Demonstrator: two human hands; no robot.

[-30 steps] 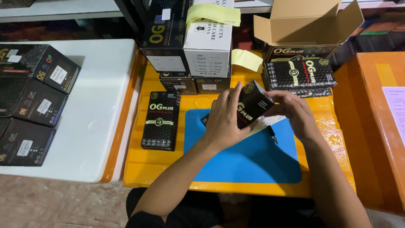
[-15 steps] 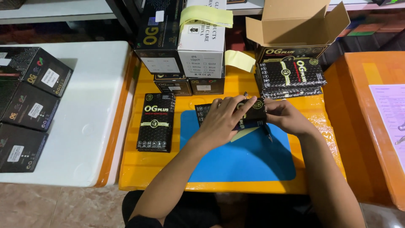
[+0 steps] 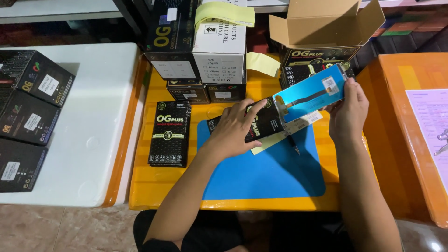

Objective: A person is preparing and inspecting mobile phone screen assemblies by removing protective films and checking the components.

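My left hand (image 3: 235,129) presses a flat black packet (image 3: 261,122) down on the blue mat (image 3: 270,172). Out of the packet's right end sticks a flat panel (image 3: 310,92) with a blue film and a thin ribbon cable. My right hand (image 3: 347,112) grips that panel by its right edge, lifted above the mat. A pale paper slip (image 3: 268,142) pokes out under the packet.
A second black packet (image 3: 170,133) lies left of the mat on the orange table (image 3: 163,191). Behind stand stacked black and white boxes (image 3: 219,46) and an open cardboard box (image 3: 322,28) of packets. Black boxes (image 3: 28,107) sit on a white table at left. An orange table with a pink sheet (image 3: 431,126) is at right.
The packet has been laid flat on the mat under my left hand. My right hand has drawn the blue-filmed panel out of it toward the upper right.
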